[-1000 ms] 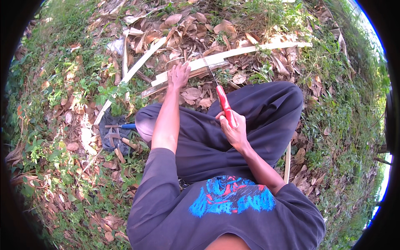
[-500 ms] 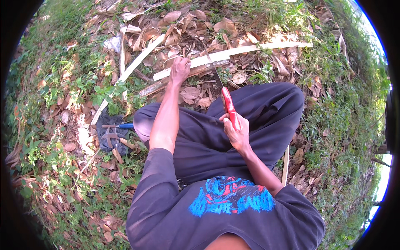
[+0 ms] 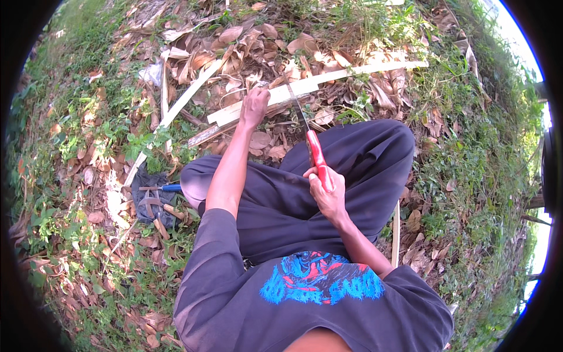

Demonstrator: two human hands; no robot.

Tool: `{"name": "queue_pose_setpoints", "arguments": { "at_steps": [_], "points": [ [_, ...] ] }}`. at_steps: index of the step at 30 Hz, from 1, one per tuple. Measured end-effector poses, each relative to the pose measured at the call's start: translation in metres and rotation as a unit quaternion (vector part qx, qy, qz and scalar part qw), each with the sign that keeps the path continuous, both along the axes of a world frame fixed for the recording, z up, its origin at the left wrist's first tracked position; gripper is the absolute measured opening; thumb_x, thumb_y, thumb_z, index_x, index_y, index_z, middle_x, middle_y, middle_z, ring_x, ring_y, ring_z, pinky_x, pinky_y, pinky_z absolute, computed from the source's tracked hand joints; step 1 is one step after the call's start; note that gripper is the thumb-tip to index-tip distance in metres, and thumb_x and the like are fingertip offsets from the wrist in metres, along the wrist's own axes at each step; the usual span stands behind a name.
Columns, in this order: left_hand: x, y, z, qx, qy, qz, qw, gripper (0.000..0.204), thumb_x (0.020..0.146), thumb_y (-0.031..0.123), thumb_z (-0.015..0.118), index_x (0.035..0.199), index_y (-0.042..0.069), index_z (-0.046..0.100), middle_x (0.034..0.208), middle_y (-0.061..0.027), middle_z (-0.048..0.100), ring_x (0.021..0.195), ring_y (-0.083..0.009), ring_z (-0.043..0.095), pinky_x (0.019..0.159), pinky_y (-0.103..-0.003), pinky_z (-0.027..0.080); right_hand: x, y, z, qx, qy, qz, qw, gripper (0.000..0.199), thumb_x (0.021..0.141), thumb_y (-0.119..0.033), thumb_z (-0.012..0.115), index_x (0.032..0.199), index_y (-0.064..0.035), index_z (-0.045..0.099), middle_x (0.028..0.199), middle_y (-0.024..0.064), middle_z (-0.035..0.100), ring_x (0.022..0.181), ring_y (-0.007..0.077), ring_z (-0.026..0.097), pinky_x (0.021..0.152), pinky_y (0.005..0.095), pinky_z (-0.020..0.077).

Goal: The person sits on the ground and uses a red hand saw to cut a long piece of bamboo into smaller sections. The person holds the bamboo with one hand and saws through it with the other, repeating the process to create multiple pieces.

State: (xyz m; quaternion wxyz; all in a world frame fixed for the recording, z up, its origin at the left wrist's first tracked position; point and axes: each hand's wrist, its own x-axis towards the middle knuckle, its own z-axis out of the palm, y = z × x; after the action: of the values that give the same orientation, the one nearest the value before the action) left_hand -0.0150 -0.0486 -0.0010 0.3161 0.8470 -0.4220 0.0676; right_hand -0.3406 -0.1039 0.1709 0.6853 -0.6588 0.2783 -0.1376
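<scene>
Right hand (image 3: 328, 193): was clenched round the red-handled saw (image 3: 316, 149).
Saw: lay in the fist, blade out ahead, crossing the pale strip (image 3: 375, 68); looked light, blade thin, probably flexible; handle was the place to hold.
Left hand (image 3: 255, 107): was curled over the strip's left part; gripping or pressing, couldn't tell.
Strip: ran well rightward past the blade; seemed light, springy, splittable; best held clear of the blade.

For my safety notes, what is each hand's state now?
Left hand: curled over the wooden strips, grip unclear.
Right hand: closed around the red-handled saw.
</scene>
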Motion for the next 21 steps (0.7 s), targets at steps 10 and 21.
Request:
{"name": "queue_pose_setpoints", "arguments": {
  "at_steps": [10,21],
  "points": [
    [-0.007,0.014,0.007,0.135,-0.010,0.041,0.990,0.044,0.088,0.048,0.068,0.115,0.013,0.068,0.108,-0.0109,0.063,0.105,-0.0285,0.060,0.094,-0.047,0.043,-0.002,-0.003,-0.009,-0.002,0.020,0.003,1.000,0.013,0.090,-0.006,0.058,0.088,0.0020,0.067,0.061,-0.0011,0.056,0.055,0.0036,0.048,0.052,0.0243,0.0402],
    [-0.003,0.012,0.005,0.050,0.005,-0.001,0.999,0.034,0.085,0.034,0.074,0.105,0.007,0.070,0.106,-0.0091,0.066,0.103,-0.0284,0.062,0.088,-0.045,0.046,-0.004,0.000,-0.010,-0.013,0.008,0.008,1.000,0.012,0.091,-0.006,0.058,0.088,0.0014,0.067,0.059,-0.0015,0.054,0.054,0.0038,0.048,0.051,0.0242,0.0401]
  ]
}}
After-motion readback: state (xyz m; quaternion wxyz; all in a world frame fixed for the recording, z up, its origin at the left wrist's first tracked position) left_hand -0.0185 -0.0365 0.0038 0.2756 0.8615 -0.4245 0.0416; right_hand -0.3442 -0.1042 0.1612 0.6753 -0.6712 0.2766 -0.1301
